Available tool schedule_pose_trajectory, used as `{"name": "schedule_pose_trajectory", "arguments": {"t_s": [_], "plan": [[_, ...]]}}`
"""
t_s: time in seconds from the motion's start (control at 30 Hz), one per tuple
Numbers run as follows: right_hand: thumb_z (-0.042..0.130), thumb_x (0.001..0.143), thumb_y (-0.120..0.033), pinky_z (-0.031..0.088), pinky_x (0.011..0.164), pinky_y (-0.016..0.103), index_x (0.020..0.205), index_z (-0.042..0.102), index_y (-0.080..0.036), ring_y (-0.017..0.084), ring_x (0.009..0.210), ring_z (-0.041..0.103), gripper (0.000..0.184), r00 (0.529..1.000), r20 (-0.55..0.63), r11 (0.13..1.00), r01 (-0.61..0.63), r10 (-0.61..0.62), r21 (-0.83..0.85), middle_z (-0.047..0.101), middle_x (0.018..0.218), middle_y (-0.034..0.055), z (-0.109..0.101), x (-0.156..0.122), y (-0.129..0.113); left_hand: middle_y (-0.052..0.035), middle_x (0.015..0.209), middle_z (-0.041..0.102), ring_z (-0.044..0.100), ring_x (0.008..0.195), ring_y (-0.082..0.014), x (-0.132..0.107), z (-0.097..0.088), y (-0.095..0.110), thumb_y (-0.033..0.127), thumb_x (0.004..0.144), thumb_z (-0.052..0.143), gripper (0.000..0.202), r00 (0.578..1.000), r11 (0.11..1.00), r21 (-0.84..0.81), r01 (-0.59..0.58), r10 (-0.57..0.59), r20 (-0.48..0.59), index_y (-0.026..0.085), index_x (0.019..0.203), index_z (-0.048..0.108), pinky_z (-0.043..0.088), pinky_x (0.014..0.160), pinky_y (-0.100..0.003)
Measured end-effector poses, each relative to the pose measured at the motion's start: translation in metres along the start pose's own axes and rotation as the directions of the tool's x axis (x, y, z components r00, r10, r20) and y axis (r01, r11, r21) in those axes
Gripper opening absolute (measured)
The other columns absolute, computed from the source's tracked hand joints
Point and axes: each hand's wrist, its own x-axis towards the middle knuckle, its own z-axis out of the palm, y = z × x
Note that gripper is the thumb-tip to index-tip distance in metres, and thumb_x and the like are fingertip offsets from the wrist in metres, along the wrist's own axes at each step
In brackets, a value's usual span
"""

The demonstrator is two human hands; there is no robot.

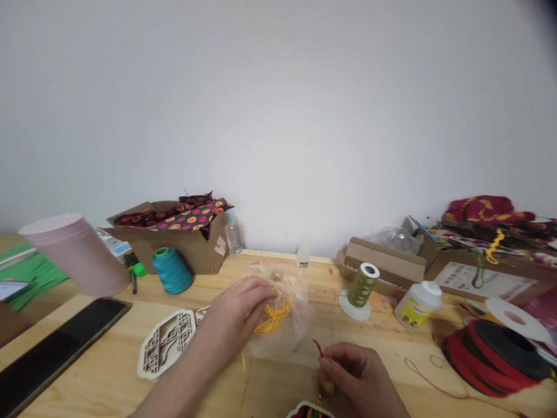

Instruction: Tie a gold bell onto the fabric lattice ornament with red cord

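Note:
My left hand (237, 310) reaches over a clear plastic bag (300, 316) with a tangle of yellow cord (274, 318) in it. Its fingers bend downward, apart from the thumb, and I see nothing held between them. A small round gold-coloured piece (275, 275) lies at the bag's far side. Lower right, my right hand (354, 374) pinches a red cord (318, 347), whose short end sticks up past the fingertips. Under those fingers hangs a gold bead-like piece (327, 385), partly covered. Below it, a pale-rimmed ornament with dark patterned fabric (310, 410) is cut off by the frame.
Left are a cut-out wooden panel (167, 343), black phone (61, 354), teal thread cone (172, 271), pink cup (80, 255) and fabric-filled box (174, 249). Right stand an olive thread spool (363, 285), glue bottle (418, 305), red ribbon reel (491, 357) and cardboard boxes (383, 261).

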Motion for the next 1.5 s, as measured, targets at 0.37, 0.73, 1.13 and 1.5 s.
{"name": "schedule_pose_trajectory", "arguments": {"t_s": [0.37,0.73,1.13,1.5], "plan": [[0.069,0.057,-0.044,0.037,0.049,0.020,0.058,0.063,-0.012,0.009,0.046,0.047,0.032,0.999,0.049,1.000,-0.001,0.002,-0.014,0.056,0.047,-0.0005,0.000,-0.004,-0.013,-0.0073,0.089,0.062,0.048,0.087,-0.0242,0.012,0.022,-0.023,0.012,0.068,0.056,0.015,0.969,0.931,0.362,-0.055,-0.037,0.243,0.019,0.060,0.067,0.035,0.074,-0.035],[0.070,0.057,-0.041,0.036,0.048,0.020,0.056,0.063,-0.013,0.009,0.046,0.048,0.029,0.999,0.042,1.000,0.007,-0.006,-0.012,0.056,0.048,-0.0008,0.003,-0.004,-0.011,-0.0072,0.085,0.063,0.050,0.086,-0.0235,0.012,0.031,-0.022,0.008,0.065,0.053,0.017,0.985,0.949,0.308,-0.071,0.017,0.174,0.018,0.055,0.063,0.036,0.076,-0.036],[0.070,0.053,-0.045,0.035,0.047,0.021,0.055,0.063,-0.011,0.009,0.044,0.046,0.035,1.000,0.027,0.999,-0.007,0.008,-0.040,0.055,0.046,-0.0004,0.005,-0.006,-0.019,-0.0012,0.064,0.057,0.048,0.049,-0.0067,-0.015,-0.036,0.004,0.020,0.066,0.061,0.007,0.822,0.182,-0.919,0.351,-0.530,0.209,0.014,0.067,0.059,0.037,0.036,-0.011],[0.071,0.056,-0.038,0.039,0.047,0.021,0.058,0.064,-0.011,0.009,0.045,0.050,0.028,0.998,-0.064,0.990,0.030,-0.022,0.135,0.058,0.048,0.0001,0.007,-0.006,-0.014,0.0022,0.051,0.053,0.044,0.043,-0.0041,-0.016,0.072,0.041,0.013,0.061,0.062,0.008,0.714,-0.089,-0.827,0.555,-0.460,0.528,0.009,0.068,0.063,0.032,0.040,-0.012]]}}
